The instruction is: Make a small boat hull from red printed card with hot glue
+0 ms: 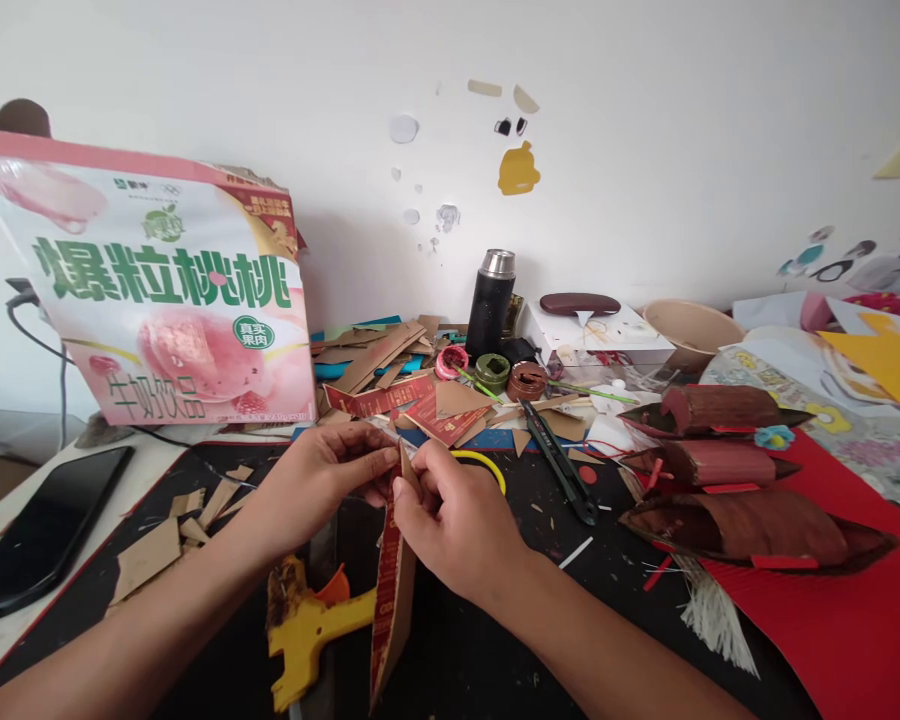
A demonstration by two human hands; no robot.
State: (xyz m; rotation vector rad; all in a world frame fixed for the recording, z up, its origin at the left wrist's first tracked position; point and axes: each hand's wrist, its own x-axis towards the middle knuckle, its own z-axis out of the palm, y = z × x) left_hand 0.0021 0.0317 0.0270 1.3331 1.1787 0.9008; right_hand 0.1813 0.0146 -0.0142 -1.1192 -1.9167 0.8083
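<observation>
Between my two hands a folded piece of red-printed cardboard [394,610] hangs down, its plain brown side facing right. My left hand [337,470] pinches its top edge with thumb and fingertips. From the other side my right hand [450,510] grips the same top end, fingers curled. Below the hands lies a yellow glue gun [307,630] with an orange trigger, partly behind the cardboard. A yellow loop [495,465], perhaps a scissors handle, shows behind my right hand. To the right rests a dark green utility knife [559,465].
Cardboard scraps [150,550] lie at left by a phone [52,520]; more are heaped at the back. A large drink carton [150,300], a black thermos [490,305] and small paint jars [493,373] stand behind. Several brown boat models [765,530] sit right on red sheet [847,610].
</observation>
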